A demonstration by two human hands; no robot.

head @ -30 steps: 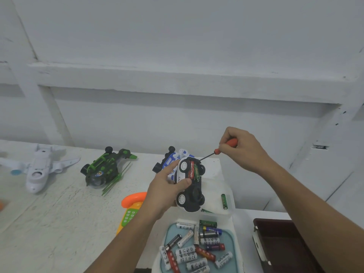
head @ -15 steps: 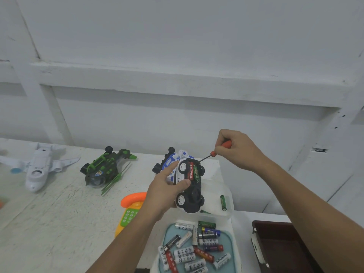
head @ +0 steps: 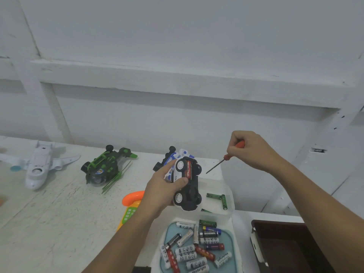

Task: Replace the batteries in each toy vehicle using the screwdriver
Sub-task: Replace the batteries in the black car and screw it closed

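My left hand point(head: 164, 187) grips a black and white toy car point(head: 188, 183) held underside up above the table, a red battery point(head: 188, 170) showing in its open compartment. My right hand point(head: 250, 150) grips a red-handled screwdriver point(head: 226, 157), whose tip hangs a short way right of the car without touching it. Behind the car lies a blue and white toy vehicle point(head: 173, 156), partly hidden. A green and black toy helicopter point(head: 104, 168) and a white toy plane point(head: 40, 166) lie upside down further left.
A teal tray point(head: 167, 232) with several loose batteries sits near the front edge. Behind it a clear container point(head: 226, 212) holds green batteries point(head: 217, 198). An orange and yellow toy phone point(head: 131, 205) lies left of the tray. A dark brown box point(head: 283, 247) stands at the right.
My right hand has pulled the screwdriver to the right, away from the car's battery compartment. Two green batteries now lie in the clear container where one showed before.
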